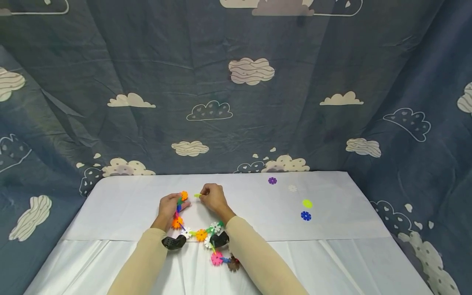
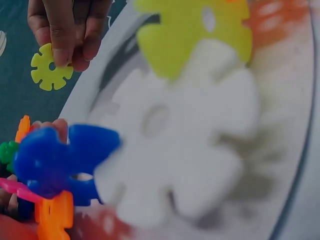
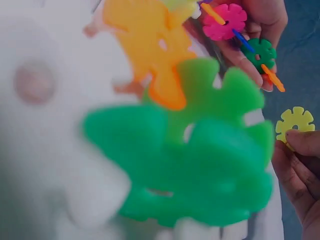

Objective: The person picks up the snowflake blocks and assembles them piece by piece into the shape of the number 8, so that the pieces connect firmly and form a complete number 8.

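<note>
My left hand (image 1: 169,208) holds the upper end of a chain of interlocking flower-shaped discs (image 1: 201,234). At that end, an orange disc (image 1: 184,195) stands on top, with a green disc (image 3: 258,54) and a pink disc (image 3: 225,22) further down along the fingers. Just to the right, my right hand (image 1: 214,198) pinches a loose yellow notched disc (image 3: 295,120) between thumb and fingers, apart from the orange end. The chain's other part hangs down past both wrists, through white discs to a pink one (image 1: 216,258) and a brown one (image 1: 233,264).
Loose discs lie on the white table (image 1: 258,221) to the right: a purple one (image 1: 272,180), a white one (image 1: 292,188), a yellow-green one (image 1: 307,203) and a blue one (image 1: 306,216). A dark cloud-print curtain (image 1: 280,114) rises behind the table. Chain discs crowd both wrist cameras closely.
</note>
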The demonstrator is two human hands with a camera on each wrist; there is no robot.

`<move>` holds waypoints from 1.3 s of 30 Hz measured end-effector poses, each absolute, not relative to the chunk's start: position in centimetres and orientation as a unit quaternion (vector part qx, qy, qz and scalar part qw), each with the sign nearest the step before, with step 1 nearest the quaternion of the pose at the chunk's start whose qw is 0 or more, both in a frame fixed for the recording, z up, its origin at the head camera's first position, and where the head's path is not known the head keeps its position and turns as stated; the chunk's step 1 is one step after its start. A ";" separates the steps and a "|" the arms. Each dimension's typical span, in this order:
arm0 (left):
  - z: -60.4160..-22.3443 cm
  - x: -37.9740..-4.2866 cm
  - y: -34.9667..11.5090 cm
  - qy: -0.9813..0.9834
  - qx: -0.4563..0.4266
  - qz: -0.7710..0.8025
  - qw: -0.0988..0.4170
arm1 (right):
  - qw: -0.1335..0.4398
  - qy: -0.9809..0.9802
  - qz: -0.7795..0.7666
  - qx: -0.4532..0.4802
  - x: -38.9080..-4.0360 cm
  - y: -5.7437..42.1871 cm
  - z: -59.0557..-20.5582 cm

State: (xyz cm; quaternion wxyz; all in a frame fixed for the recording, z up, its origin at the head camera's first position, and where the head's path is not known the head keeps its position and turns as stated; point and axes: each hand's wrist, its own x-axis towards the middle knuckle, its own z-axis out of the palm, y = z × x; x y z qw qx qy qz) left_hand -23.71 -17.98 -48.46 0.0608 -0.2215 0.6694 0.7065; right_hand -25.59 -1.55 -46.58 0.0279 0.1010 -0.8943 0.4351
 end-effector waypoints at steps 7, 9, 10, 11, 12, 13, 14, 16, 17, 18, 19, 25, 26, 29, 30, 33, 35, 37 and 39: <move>-48.7 -23.4 -17.9 0.655 -0.232 0.717 0.056 | 0.003 -0.897 0.429 0.104 -25.5 -2.4 -46.3; -48.7 -23.4 -17.8 0.657 -0.232 0.714 0.059 | -0.001 -0.897 0.429 0.108 -25.5 -2.7 -46.3; -48.6 -23.4 -17.8 0.660 -0.234 0.711 0.061 | -0.005 -0.896 0.431 0.107 -25.5 -2.8 -46.3; -48.6 -23.4 -17.7 0.662 -0.234 0.709 0.062 | -0.006 -0.896 0.432 0.107 -25.5 -2.9 -46.3; -48.6 -23.4 -17.7 0.662 -0.235 0.709 0.063 | -0.006 -0.895 0.432 0.106 -25.6 -3.0 -46.3; -48.6 -23.4 -17.7 0.664 -0.235 0.707 0.064 | -0.003 -0.895 0.433 0.105 -25.7 -3.0 -46.3; -48.6 -23.4 -17.7 0.664 -0.235 0.707 0.066 | -0.002 -0.895 0.434 0.103 -25.7 -3.1 -46.4; -48.5 -23.4 -17.6 0.666 -0.235 0.705 0.065 | 0.002 -0.893 0.439 0.101 -25.9 -3.1 -46.4; -48.5 -23.4 -17.6 0.667 -0.233 0.704 0.065 | 0.005 -0.892 0.440 0.100 -26.0 -3.1 -46.4; -48.5 -23.4 -17.6 0.669 -0.231 0.704 0.064 | 0.006 -0.890 0.444 0.101 -26.1 -3.2 -46.4; -48.6 -23.4 -17.6 0.672 -0.230 0.701 0.063 | 0.006 -0.888 0.448 0.101 -26.1 -3.2 -46.4; -48.6 -23.5 -17.7 0.675 -0.227 0.699 0.064 | 0.003 -0.887 0.448 0.112 -26.5 -3.3 -46.4; -48.6 -23.5 -17.8 0.675 -0.226 0.699 0.065 | 0.002 -0.887 0.447 0.115 -26.5 -3.3 -46.4; -48.6 -23.5 -17.9 0.679 -0.225 0.695 0.069 | -0.003 -0.884 0.451 0.122 -26.7 -3.2 -46.4; -48.6 -23.5 -17.9 0.680 -0.224 0.695 0.070 | -0.005 -0.884 0.452 0.122 -26.8 -3.1 -46.3; -48.6 -23.6 -17.9 0.681 -0.228 0.692 0.073 | -0.008 -0.882 0.456 0.121 -26.8 -3.0 -46.3; -48.5 -23.6 -17.9 0.682 -0.229 0.691 0.075 | -0.010 -0.881 0.458 0.121 -26.8 -3.0 -46.4; -48.5 -23.7 -17.8 0.683 -0.230 0.689 0.076 | -0.011 -0.879 0.461 0.122 -26.8 -2.9 -46.5; -48.5 -23.7 -17.8 0.685 -0.230 0.687 0.076 | -0.013 -0.876 0.465 0.125 -26.9 -2.9 -46.6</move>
